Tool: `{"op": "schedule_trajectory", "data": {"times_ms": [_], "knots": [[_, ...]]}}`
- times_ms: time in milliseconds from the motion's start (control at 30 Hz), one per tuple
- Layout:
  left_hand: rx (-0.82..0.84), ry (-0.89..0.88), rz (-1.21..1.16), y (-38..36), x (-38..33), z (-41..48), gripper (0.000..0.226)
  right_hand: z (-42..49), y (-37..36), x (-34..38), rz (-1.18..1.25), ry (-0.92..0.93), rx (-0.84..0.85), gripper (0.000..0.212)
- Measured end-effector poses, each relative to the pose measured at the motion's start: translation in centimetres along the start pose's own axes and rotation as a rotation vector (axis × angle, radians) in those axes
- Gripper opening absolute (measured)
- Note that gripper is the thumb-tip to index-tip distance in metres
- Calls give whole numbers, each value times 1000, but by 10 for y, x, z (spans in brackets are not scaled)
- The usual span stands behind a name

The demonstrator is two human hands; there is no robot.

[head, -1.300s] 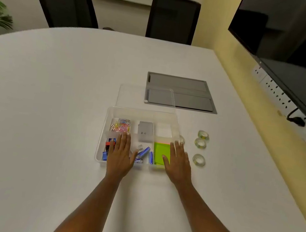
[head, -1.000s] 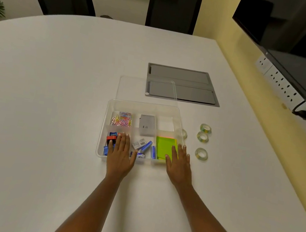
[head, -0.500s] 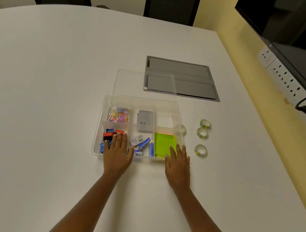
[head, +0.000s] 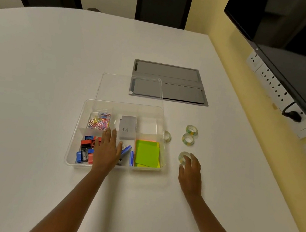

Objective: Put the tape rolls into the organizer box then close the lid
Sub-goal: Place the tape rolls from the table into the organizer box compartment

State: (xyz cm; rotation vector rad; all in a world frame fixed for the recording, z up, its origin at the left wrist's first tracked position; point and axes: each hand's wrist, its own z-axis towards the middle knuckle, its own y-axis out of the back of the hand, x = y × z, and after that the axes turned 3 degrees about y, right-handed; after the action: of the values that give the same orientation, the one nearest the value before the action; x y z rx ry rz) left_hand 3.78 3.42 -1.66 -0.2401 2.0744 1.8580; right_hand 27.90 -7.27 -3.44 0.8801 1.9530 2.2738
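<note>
A clear organizer box point(head: 79, 124) stands open on the white table, its clear lid point(head: 112, 88) lying flat behind it. Its back right compartment point(head: 147, 126) is bare. Several small tape rolls lie right of the box: one point(head: 168, 136) against the box wall, two point(head: 191, 130) point(head: 187, 140) farther right, and the nearest one point(head: 182, 157). My right hand point(head: 191, 171) reaches the nearest roll with fingers spread, fingertips touching it. My left hand point(head: 107, 148) lies flat over the box's front middle, fingers apart.
The box holds paper clips point(head: 99, 120), a grey stapler box point(head: 127, 127), sharpeners point(head: 85, 149) and green sticky notes point(head: 147, 153). A grey floor-box hatch point(head: 183, 76) is set in the table behind. A screen point(head: 297, 48) and wall sockets point(head: 271, 86) line the right side.
My right hand has moved from the box's front right corner rightward to the nearest tape roll. My left hand has slid a little farther over the box.
</note>
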Motion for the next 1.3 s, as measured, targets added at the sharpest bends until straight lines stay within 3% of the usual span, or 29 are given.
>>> {"op": "schedule_trajectory", "data": {"times_ms": [167,300,400,467,600,700,800,900,967,1033,1167,1300], "knots": [[18,34,-26,-4,1,3,58,8,-3,-15,-111,-16,67,31],[-2,43,-192,-8,3,0,56,20,1,-5,229,-82,-19,19],[-21,77,-245,-9,5,-1,56,36,10,29,413,65,-145,15],[-20,78,-206,-10,5,0,57,52,13,57,424,210,-120,14],[-26,58,-134,-13,9,2,59,83,2,101,166,406,81,22],[-22,62,-94,-13,8,3,60,99,-9,116,-67,454,252,26],[-8,51,-34,-9,4,5,89,107,-11,117,25,465,243,23],[15,48,38,-5,5,12,117,109,-2,104,268,404,-7,20],[28,53,51,-6,3,19,92,112,1,87,352,245,-96,26],[27,53,63,-8,0,24,59,113,2,67,341,123,-41,31],[2,19,23,-12,0,27,52,102,-11,39,131,185,261,34],[-20,5,-37,-13,0,27,49,101,-17,35,21,180,240,25]]}}
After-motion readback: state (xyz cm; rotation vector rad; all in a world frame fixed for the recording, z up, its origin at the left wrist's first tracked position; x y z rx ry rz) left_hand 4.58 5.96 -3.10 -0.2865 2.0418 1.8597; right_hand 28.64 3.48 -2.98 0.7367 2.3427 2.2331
